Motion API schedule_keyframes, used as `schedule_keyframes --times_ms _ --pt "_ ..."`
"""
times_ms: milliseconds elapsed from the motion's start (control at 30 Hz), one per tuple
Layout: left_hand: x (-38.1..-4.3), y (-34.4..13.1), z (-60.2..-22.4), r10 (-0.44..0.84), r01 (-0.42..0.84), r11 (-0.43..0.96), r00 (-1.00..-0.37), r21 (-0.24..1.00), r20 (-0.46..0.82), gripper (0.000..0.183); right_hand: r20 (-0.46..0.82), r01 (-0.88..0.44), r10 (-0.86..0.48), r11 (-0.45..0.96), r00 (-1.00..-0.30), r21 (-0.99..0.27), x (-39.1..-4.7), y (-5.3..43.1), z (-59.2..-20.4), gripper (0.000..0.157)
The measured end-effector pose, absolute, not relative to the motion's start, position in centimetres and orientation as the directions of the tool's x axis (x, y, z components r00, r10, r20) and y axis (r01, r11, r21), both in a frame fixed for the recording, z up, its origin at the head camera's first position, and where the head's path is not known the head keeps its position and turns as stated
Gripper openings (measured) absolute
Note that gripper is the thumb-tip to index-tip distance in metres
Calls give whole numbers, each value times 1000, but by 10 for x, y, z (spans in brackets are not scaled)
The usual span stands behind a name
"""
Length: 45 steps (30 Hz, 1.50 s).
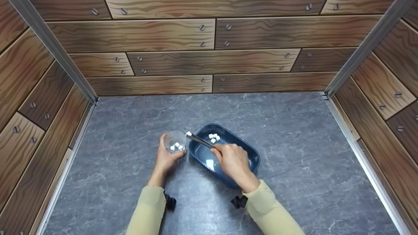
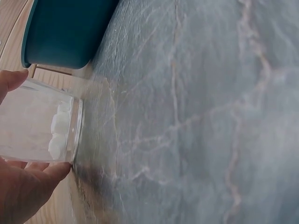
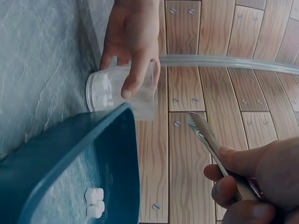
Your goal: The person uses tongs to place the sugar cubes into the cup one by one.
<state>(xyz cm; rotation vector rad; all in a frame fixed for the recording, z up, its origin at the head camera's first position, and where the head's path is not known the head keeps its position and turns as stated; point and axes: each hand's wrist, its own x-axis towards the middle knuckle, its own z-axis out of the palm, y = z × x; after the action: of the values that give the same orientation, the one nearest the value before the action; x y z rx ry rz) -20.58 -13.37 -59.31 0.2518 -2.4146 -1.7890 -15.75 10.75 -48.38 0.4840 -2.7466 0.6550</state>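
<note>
My left hand [image 1: 166,159] grips a clear cup [image 1: 174,136] with thumb and fingers around its sides. Several small white cubes [image 1: 176,146] lie at the cup's bottom. My right hand [image 1: 234,161] holds metal tongs [image 1: 203,141], which reach left across a blue tub [image 1: 200,152]. A white cube [image 1: 188,133] shows at the tongs' tip, beside the cup's rim, in the head view; the right wrist view does not show it clearly. In that view the serrated tongs tips [image 3: 201,125] look close together, above the cup's mouth level. Several more white cubes [image 3: 95,202] lie grouped inside the tub.
The tub stands just right of the cup on a grey marbled surface [image 1: 130,130]. Wood-patterned panels [image 1: 169,62] wall in the back and both sides, with metal strips [image 1: 356,143] along the edges. Black wrist mounts [image 1: 170,202] sit at both sleeves.
</note>
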Motion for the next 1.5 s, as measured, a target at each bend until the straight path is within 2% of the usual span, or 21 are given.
schedule_keyframes --times_ms 333,633,967,1267,1500 --pt "-206 -134 -595 -194 -54 253 -981 966 -4 104 370 -444 -313 823 -875 -354 -158 90 -487 19" --pt "-206 -133 -593 -196 -46 260 -981 965 6 102 242 -272 -175 844 -954 -462 -164 116 -486 28" --pt "-205 -133 -592 -200 -24 278 -979 960 33 103 156 -140 -80 894 -984 -425 -167 149 -501 35" --pt "-206 -133 -594 -197 -21 270 -980 963 34 102 104 -96 -63 932 -993 -349 -169 159 -517 41" --pt "-206 -133 -593 -199 -41 276 -980 960 15 103 90 -85 -59 944 -994 -318 -169 161 -526 38"
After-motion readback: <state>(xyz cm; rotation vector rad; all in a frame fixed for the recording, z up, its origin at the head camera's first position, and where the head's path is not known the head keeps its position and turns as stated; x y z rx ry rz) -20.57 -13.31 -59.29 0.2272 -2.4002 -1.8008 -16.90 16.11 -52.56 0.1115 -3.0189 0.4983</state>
